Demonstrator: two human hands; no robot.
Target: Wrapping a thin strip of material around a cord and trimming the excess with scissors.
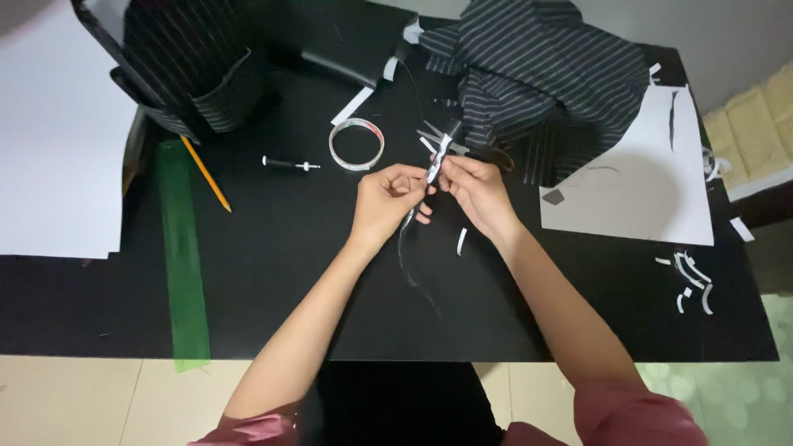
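My left hand (387, 202) and my right hand (477, 192) meet over the middle of the black table (273, 272). Together they pinch a narrow strip of dark fabric backed with white (439, 153), which sticks up between the fingertips. A thin dark thread or strip (409, 264) trails down from my left hand onto the table. Scissors (438, 136) lie just beyond the hands, partly hidden by the strip.
Striped dark fabric (537, 74) is heaped at the back right, beside a white paper sheet (636, 182). A coiled tape measure (357, 145), a small black tool (289, 165), a pencil (206, 175) and a green ruler (183, 256) lie left. White scraps (692, 277) sit right.
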